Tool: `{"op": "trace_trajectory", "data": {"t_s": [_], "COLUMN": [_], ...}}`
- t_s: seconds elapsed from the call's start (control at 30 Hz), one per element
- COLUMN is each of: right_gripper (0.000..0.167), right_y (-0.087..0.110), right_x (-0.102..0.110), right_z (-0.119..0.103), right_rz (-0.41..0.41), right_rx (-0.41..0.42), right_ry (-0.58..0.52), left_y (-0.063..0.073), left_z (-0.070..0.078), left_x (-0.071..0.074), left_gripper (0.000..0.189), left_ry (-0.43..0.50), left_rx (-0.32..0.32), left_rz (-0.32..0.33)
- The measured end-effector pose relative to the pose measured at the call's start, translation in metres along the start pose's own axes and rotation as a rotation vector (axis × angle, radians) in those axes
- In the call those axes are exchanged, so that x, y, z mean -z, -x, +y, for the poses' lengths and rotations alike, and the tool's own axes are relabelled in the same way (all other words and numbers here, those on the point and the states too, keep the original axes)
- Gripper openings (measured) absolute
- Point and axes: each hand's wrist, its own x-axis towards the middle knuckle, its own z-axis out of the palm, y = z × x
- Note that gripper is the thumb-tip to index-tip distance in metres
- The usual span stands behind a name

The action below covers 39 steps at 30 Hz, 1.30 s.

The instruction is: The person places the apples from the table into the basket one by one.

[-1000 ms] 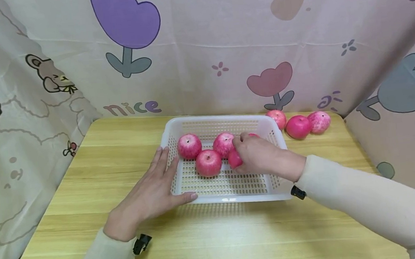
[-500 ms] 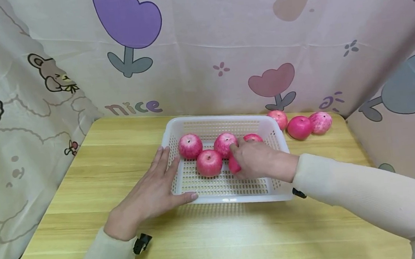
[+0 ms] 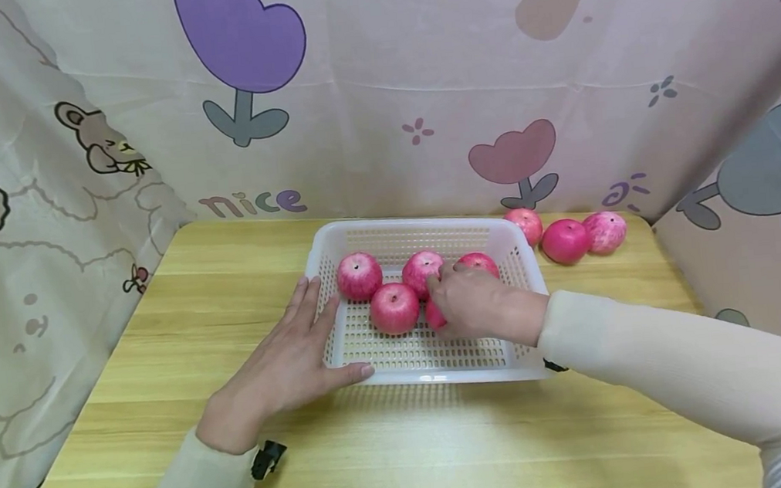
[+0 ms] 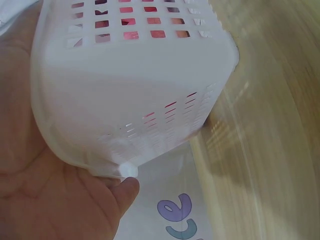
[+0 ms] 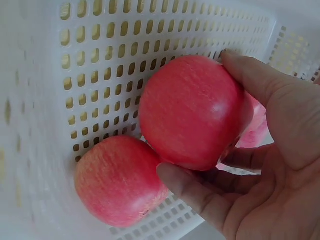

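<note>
A white perforated plastic basket (image 3: 437,378) holds several red apples on the wooden table. My right hand (image 3: 474,300) is inside it, gripping an apple (image 5: 192,112) between thumb and fingers; in the head view the hand covers most of this apple. Another apple (image 5: 120,180) lies beside the held one in the right wrist view. To the left are a pale-streaked apple (image 3: 423,274), a front apple (image 3: 395,309) and a far-left apple (image 3: 359,276). My left hand (image 3: 279,366) rests against the basket's left side, fingers extended, thumb on the front rim.
Behind the basket's right end sits one apple (image 3: 525,226). Farther right are a darker apple (image 3: 566,241) and a streaked apple (image 3: 605,231). A printed curtain (image 3: 369,160) hangs along the table's back edge. Bare wood of the table (image 3: 409,452) shows in front.
My right hand has shifted slightly left and toward the front in the basket with the apple, uncovering more of the back-right apple. My left hand stays in place.
</note>
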Motion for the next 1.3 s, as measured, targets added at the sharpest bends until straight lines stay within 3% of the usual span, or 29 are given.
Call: {"op": "trace_trajectory", "data": {"t_s": [0.4, 0.63, 1.3], "right_gripper": [0.093, 0.088, 0.081], "right_y": [-0.0014, -0.0022, -0.0031], "right_x": [-0.0005, -0.0013, -0.0016], "right_z": [-0.0027, -0.0027, -0.0029], "right_rz": [-0.022, -0.035, -0.046], "right_rx": [-0.02, -0.025, -0.017], "right_ry": [0.015, 0.024, 0.049], "left_y": [0.0011, 0.0011, 0.0008], "left_z": [0.0008, 0.0011, 0.0014], "left_x": [0.0019, 0.0035, 0.0027], "left_gripper": [0.134, 0.136, 0.136], "left_ry": [-0.049, -0.083, -0.064], "left_rx": [-0.008, -0.016, -0.016], "left_rz": [0.008, 0.006, 0.009]}}
